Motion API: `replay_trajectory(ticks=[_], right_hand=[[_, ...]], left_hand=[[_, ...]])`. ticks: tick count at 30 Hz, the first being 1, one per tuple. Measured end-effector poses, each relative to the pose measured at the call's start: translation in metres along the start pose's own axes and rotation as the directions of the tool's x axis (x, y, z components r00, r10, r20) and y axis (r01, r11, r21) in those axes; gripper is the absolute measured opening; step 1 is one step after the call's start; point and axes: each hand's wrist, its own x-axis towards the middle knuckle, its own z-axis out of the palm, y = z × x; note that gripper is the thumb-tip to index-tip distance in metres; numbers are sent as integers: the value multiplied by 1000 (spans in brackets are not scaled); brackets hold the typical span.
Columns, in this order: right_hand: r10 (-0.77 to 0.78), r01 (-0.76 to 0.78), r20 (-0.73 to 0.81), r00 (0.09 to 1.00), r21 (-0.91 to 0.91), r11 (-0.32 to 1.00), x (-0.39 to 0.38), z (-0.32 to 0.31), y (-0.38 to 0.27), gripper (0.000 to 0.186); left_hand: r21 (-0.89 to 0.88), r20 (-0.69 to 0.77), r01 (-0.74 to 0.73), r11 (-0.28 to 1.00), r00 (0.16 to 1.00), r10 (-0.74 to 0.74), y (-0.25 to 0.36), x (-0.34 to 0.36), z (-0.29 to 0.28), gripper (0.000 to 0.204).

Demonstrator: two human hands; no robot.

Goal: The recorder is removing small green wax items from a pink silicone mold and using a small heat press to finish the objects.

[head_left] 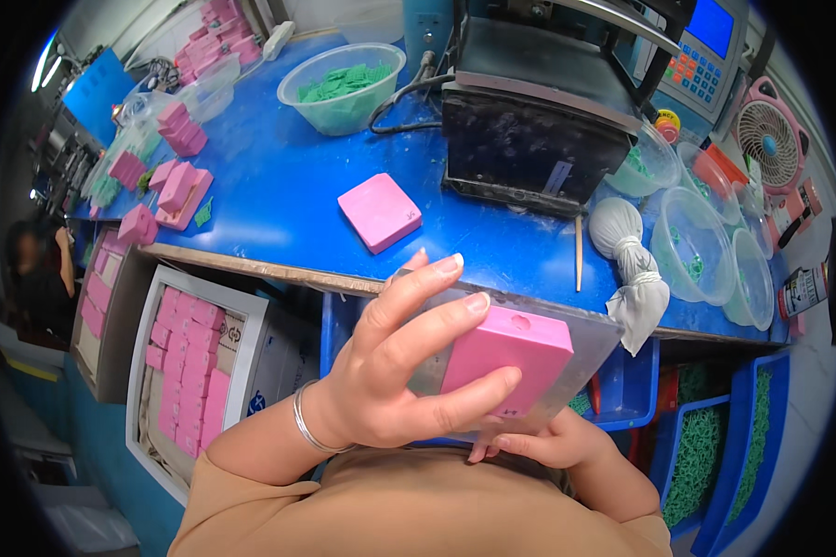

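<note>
In the head view, my left hand [395, 353] curls over a pink rectangular block [529, 353] with a small round recess, lying on a grey metal plate [585, 353]. Its fingertips press on the block, and its thumb is hidden. My right hand [553, 441] holds the plate from below at its lower edge, its fingertips partly hidden. Just beyond my hands, another pink square block [379, 212] lies on the blue worktop [269, 186].
A black press [534, 153], bowls of green pieces [339, 88], a white cloth bundle [622, 241] and wooden stick [579, 260] stand or lie ahead. Pink blocks [181, 130] are stacked left, more in boxes [186, 371]. Blue trays [738, 436] sit lower right. Another person [37, 278] is at far left.
</note>
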Motion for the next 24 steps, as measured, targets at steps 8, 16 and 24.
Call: replay_trajectory(ticks=[8, 16, 24], right_hand=[[82, -82, 5, 997, -1, 997, 0, 5, -17, 49], [-18, -14, 36, 999, 720, 694, -20, 14, -83, 71], [-208, 225, -99, 973, 599, 769, 14, 8, -155, 75]], left_hand=[[78, 63, 10, 997, 998, -15, -4, -4, -5, 39], [387, -86, 542, 746, 826, -556, -77, -7, -3, 73], [337, -12, 604, 722, 770, -638, -74, -17, 1, 74]])
